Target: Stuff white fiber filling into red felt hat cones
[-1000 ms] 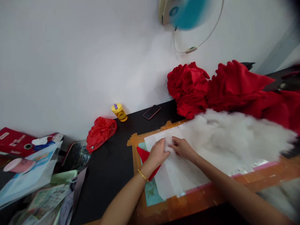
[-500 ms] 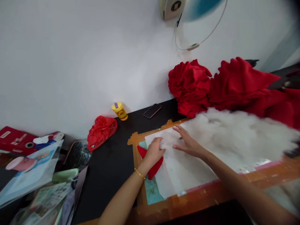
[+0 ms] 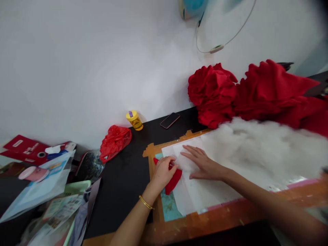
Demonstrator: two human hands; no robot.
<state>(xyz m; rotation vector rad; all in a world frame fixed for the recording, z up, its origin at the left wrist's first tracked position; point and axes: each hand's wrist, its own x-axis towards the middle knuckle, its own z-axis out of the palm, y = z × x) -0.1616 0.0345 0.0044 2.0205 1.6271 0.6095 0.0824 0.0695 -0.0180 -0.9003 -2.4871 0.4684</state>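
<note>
My left hand (image 3: 164,172) is curled over a small red fabric piece (image 3: 174,181), thumb and forefinger close together. A whitish bit shows at its fingertips, too small to make out. Part of the red piece is hidden under the hand. My right hand (image 3: 202,164) lies with fingers stretched and spread on the white sheet (image 3: 197,191), just right of the left hand. To the right of it, a big fluffy heap of white stuffing (image 3: 256,150) covers much of the sheet.
Piles of red fabric pieces (image 3: 215,92) stand against the wall behind the stuffing. A phone (image 3: 170,120), a yellow-lidded jar (image 3: 134,120) and a red plastic bag (image 3: 114,141) sit along the table's back. Boxes, papers and a green basket (image 3: 79,186) crowd the left.
My left hand's fingers have curled in over the red piece. My right hand has come down flatter onto the sheet, its fingers more spread. The view has shifted slightly.
</note>
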